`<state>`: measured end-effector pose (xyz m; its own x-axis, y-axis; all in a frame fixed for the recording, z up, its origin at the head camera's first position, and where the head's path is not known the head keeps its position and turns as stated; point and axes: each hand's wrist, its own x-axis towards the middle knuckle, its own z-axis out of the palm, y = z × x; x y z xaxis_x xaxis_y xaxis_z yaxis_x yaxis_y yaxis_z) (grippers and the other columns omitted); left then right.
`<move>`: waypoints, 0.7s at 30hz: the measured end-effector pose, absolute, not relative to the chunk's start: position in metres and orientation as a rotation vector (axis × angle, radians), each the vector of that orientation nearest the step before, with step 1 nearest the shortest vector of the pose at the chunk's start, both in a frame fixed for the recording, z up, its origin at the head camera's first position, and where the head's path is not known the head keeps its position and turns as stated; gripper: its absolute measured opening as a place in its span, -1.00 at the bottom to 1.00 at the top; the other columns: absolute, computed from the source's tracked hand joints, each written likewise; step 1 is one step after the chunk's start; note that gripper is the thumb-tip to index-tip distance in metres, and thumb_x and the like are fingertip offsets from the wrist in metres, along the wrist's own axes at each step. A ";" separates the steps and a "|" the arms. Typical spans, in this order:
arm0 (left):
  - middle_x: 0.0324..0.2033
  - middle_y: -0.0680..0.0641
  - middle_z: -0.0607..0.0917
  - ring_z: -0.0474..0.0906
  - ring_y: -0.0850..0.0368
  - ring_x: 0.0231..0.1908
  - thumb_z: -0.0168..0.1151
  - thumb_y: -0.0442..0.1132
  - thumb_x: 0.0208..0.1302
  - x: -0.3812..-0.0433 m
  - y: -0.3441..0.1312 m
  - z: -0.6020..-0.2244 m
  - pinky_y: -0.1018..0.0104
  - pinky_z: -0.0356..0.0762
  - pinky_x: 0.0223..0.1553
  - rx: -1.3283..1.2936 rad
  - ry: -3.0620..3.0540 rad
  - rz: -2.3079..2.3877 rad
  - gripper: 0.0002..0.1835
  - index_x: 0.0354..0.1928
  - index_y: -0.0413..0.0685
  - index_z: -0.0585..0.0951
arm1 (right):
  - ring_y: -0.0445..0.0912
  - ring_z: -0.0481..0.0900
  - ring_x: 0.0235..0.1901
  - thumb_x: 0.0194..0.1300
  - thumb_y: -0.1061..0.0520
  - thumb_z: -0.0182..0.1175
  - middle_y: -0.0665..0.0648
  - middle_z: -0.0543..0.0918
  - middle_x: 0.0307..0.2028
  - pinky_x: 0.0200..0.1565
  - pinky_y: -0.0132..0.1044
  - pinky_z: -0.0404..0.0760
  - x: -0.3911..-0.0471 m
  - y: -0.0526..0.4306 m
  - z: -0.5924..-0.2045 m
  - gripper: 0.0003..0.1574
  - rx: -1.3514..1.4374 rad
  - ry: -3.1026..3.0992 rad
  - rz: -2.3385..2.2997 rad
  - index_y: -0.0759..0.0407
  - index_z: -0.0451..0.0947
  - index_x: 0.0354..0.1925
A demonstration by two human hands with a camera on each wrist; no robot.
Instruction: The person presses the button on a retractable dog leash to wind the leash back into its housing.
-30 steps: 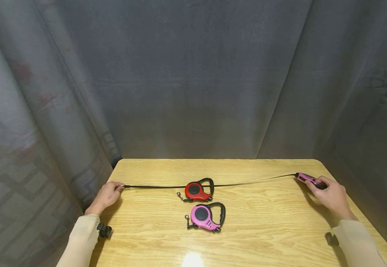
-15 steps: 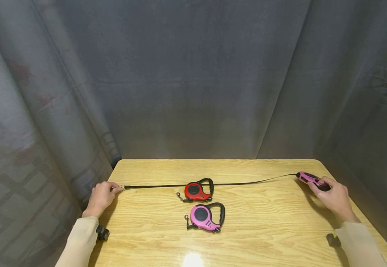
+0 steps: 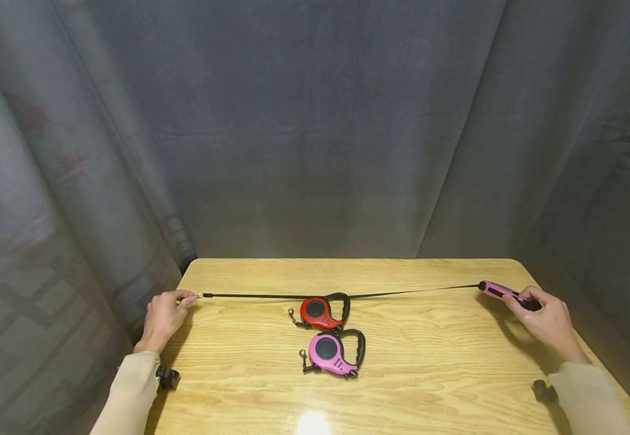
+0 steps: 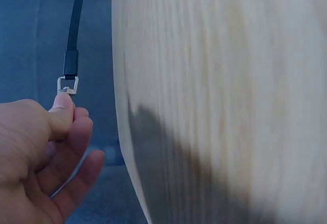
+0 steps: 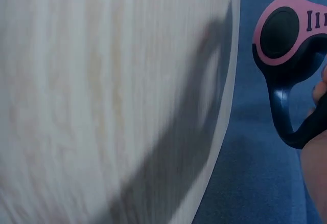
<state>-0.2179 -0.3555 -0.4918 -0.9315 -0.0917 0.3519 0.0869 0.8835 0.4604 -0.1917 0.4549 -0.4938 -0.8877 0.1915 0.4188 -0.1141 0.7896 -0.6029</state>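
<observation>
At the table's left side, my left hand (image 3: 163, 315) pinches the metal clip (image 4: 68, 85) at the end of a black leash strap (image 3: 260, 296). The strap stretches across the table, passing by the far side of a red retractable leash (image 3: 316, 310), to a pink retractable leash (image 3: 495, 290) at the right. My right hand (image 3: 547, 320) grips that pink leash by its black handle (image 5: 282, 112); in the right wrist view part of the hand is cut off. A second pink retractable leash (image 3: 325, 348) lies nearer to me, just below the red one, with its small clip to the left.
The light wooden table (image 3: 418, 374) runs under everything, its far edge against a grey curtain (image 3: 304, 151). Curtains also hang along the left and right sides. A wrist camera (image 3: 168, 377) sits on the left sleeve.
The strap has shifted slightly away from me and now runs straighter. My left fingers have slid from the strap's end onto the metal clip. The right hand has barely moved.
</observation>
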 end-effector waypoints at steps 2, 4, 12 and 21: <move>-0.14 -0.30 0.85 0.77 -0.36 -0.20 0.38 -0.18 0.48 -0.219 -0.353 -0.492 -0.35 0.61 -0.09 0.012 -2.682 -0.689 -0.79 -0.11 -0.18 0.84 | -0.36 0.29 -0.47 0.32 -0.04 0.47 -0.33 0.45 -0.53 -0.38 -0.34 0.22 -0.192 0.454 -0.494 -0.67 -0.061 -2.507 0.902 0.00 0.55 -0.46; -0.14 -0.29 0.85 0.78 -0.34 -0.22 0.38 -0.18 0.48 -0.220 -0.351 -0.492 -0.32 0.62 -0.11 0.022 -2.677 -0.686 -0.80 -0.12 -0.17 0.84 | -0.36 0.30 -0.47 0.32 -0.03 0.48 -0.33 0.46 -0.53 -0.38 -0.36 0.23 -0.191 0.454 -0.495 -0.67 -0.070 -2.499 0.913 0.01 0.56 -0.45; -0.19 -0.29 0.86 0.33 0.12 -0.62 0.39 -0.18 0.48 -0.223 -0.347 -0.486 0.20 0.30 -0.46 0.016 -2.671 -0.698 -0.80 -0.09 -0.17 0.84 | -0.34 0.31 -0.48 0.32 -0.01 0.49 -0.33 0.50 -0.50 -0.39 -0.39 0.25 -0.189 0.451 -0.490 -0.73 -0.042 -2.491 0.907 0.07 0.63 -0.36; -0.24 -0.24 0.87 0.32 0.14 -0.63 0.39 -0.12 0.48 -0.221 -0.339 -0.485 0.23 0.26 -0.48 -0.005 -2.682 -0.713 -0.77 -0.09 -0.14 0.85 | -0.31 0.32 -0.55 0.28 0.05 0.53 -0.24 0.49 -0.56 -0.47 -0.35 0.25 -0.191 0.437 -0.486 -0.74 0.033 -2.471 0.923 0.06 0.63 -0.39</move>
